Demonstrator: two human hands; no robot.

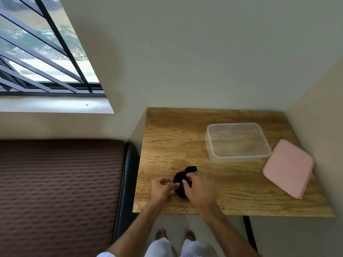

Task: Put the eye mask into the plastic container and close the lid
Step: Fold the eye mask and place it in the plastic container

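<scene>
The person has bare forearms, a white short sleeve [104,254] at near left, white trousers [161,247], and bare feet [160,233].

The wooden table [185,138] holds a clear box [237,143] near the back, a pink lid [288,167] at the right edge, and a black mask [182,178], maybe bunched, near the front.

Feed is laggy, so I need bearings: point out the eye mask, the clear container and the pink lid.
eye mask [191,170]: head view, on its exposed far end beyond the fingers.
clear container [239,158]: head view, on its near wall.
pink lid [288,167]: head view, on the middle of its top face.
</scene>
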